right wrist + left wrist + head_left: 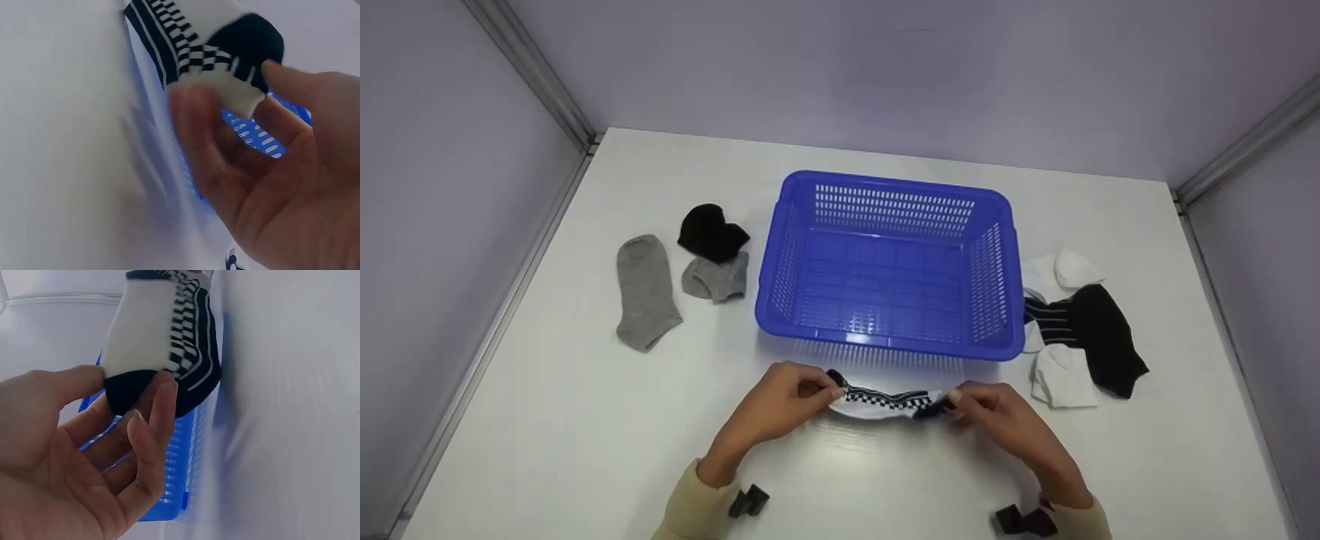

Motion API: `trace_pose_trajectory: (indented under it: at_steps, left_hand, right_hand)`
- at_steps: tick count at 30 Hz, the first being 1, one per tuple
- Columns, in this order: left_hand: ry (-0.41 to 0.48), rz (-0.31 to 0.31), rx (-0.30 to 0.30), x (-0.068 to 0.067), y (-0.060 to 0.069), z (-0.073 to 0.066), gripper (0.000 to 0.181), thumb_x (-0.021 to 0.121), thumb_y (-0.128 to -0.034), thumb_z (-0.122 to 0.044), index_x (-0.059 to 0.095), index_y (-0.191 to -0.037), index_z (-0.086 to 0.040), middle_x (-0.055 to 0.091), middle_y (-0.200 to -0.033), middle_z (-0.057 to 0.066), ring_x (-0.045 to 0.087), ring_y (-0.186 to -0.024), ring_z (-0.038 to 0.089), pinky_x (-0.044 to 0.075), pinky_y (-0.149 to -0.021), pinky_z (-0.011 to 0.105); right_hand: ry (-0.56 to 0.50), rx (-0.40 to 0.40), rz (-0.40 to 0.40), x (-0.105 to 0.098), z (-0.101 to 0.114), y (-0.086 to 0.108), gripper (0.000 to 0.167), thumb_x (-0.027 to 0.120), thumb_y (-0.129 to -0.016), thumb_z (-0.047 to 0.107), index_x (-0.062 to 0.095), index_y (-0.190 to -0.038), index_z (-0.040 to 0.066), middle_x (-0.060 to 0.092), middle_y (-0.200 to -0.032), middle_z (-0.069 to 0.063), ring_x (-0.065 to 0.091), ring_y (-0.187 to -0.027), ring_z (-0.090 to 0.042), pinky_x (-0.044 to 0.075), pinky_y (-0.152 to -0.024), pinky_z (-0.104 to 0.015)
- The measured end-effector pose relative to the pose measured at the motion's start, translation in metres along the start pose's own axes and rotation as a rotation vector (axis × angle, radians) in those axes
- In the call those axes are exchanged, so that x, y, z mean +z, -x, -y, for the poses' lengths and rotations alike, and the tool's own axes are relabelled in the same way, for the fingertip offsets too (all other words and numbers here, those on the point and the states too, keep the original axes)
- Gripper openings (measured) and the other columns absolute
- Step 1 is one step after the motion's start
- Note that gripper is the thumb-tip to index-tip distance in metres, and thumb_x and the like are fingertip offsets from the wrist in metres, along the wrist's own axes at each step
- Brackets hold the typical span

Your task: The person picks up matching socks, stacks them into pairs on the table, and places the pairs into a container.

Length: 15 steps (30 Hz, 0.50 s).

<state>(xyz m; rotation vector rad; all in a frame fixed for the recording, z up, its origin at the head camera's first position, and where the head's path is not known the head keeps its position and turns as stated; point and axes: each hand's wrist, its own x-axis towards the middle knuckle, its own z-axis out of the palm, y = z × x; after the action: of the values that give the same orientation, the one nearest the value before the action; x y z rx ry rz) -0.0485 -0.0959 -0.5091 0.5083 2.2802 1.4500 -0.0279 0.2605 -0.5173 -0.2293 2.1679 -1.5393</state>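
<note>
A white sock point(877, 406) with black checks and stripes is stretched sideways between my two hands, just in front of the blue basket. My left hand point(784, 399) pinches its dark toe end between thumb and fingers; the left wrist view shows that black toe point(129, 389) closely. At the other end, my right hand point(997, 416) pinches the sock near the cuff. In the right wrist view the dark heel point(250, 45) lies beside my thumb, and some of my fingers are blurred.
The blue plastic basket point(885, 342) stands mid-table. Left of it lie a long grey sock point(646, 292), a black sock point(711, 232) and a short grey sock point(718, 277). On the right are a black sock point(1106, 337), a white sock point(1066, 376) and other white ones, partly behind the basket.
</note>
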Motion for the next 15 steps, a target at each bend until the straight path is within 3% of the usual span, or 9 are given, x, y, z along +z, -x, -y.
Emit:
trace_pose_trajectory:
  at_steps: [4,10,15]
  left_hand:
    - [-0.02,0.003,-0.026,0.003,0.002,0.001,0.015,0.075,-0.0955,-0.014,0.08,-0.109,-0.01,0.078,-0.099,0.001,0.068,-0.082,0.007,0.056,-0.075,0.023]
    - [-0.087,0.029,-0.058,0.008,0.0,0.001,0.035,0.082,-0.0848,-0.007,0.076,-0.119,-0.012,0.068,-0.086,-0.001,0.057,-0.073,0.007,0.05,-0.068,0.023]
    - [-0.172,0.003,-0.037,0.012,-0.003,0.003,0.032,0.082,-0.0884,-0.011,0.076,-0.12,-0.01,0.072,-0.089,0.0,0.058,-0.073,0.006,0.05,-0.068,0.024]
  right_hand:
    - [0.061,-0.025,-0.072,0.006,-0.001,-0.003,0.025,0.067,-0.104,0.026,0.081,-0.095,0.006,0.074,-0.099,-0.013,0.068,-0.089,-0.008,0.06,-0.079,-0.028]
    - [0.108,-0.032,-0.147,0.014,-0.001,-0.005,0.009,0.083,-0.089,0.016,0.079,-0.094,0.01,0.074,-0.095,-0.008,0.064,-0.079,-0.002,0.054,-0.07,-0.022]
    - [0.233,-0.045,-0.191,0.017,0.001,-0.009,0.01,0.082,-0.088,0.011,0.08,-0.094,0.018,0.071,-0.089,-0.002,0.053,-0.075,-0.005,0.046,-0.071,-0.022]
